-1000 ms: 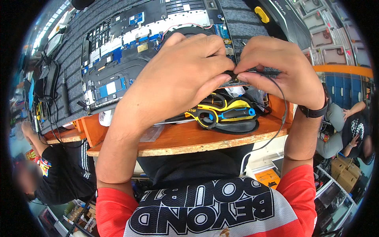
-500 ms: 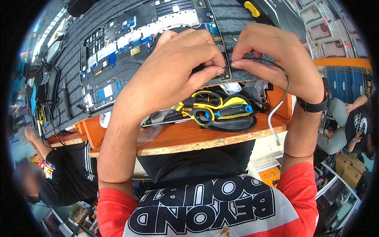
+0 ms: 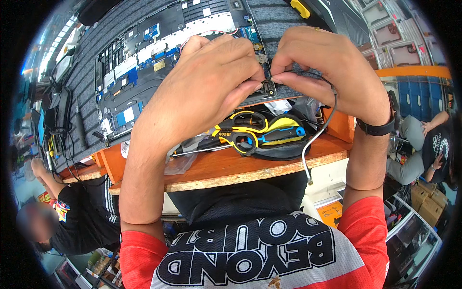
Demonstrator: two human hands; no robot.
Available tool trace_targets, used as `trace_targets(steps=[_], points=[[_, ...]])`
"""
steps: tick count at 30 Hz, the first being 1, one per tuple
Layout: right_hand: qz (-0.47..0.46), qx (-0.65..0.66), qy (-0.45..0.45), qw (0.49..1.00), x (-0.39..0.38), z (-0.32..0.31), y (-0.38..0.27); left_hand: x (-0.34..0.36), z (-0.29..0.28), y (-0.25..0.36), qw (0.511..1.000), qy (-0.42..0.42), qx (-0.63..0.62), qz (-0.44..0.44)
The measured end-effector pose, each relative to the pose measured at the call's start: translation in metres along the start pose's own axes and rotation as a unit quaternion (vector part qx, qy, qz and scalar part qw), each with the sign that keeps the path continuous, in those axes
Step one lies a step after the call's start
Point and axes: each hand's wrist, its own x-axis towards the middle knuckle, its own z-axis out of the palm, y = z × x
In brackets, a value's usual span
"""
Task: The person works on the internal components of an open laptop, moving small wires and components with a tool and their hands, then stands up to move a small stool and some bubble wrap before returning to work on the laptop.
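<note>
We are leaning over orange bench [image 3: 231, 168]; opened laptop [image 3: 159, 72] is lying bottom-up on grey mat [image 3: 279, 19]; our left hand [image 3: 211, 82] and right hand [image 3: 322, 67] are both pinching thin black cable [image 3: 321, 130] at laptop's near edge; cable end is dangling past bench edge; yellow-handled tools [image 3: 255, 135] are lying just below hands.

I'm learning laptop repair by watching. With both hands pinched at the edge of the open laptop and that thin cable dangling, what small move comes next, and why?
Probably press the cable end down at the board's edge. The left hand and right hand meet fingertip to fingertip at the open laptop's near corner, while the thin cable hangs loose over the wooden bench.
</note>
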Motion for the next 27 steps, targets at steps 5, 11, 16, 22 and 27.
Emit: trace_targets(steps=[5,11,16,22,27], points=[[0.007,-0.007,-0.003,1.000,-0.0003,0.0027,-0.0008,-0.0019,-0.0017,-0.0009,1.000,-0.025,0.007,0.001],[0.014,-0.018,-0.007,1.000,-0.0003,0.0036,-0.0018,-0.0029,-0.0049,-0.0019,0.999,-0.030,-0.027,0.002],[0.014,-0.018,-0.016,1.000,-0.0017,0.0001,-0.0019,-0.0006,-0.0024,-0.0015,1.000,-0.026,-0.011,0.002],[0.018,-0.030,-0.027,0.999,-0.0047,-0.0013,-0.0027,0.0008,-0.0019,0.0014,1.000,-0.017,-0.002,0.017],[0.022,-0.037,-0.025,0.999,-0.0035,-0.0007,-0.0028,-0.0003,0.0034,0.0009,1.000,-0.008,-0.004,0.004]])
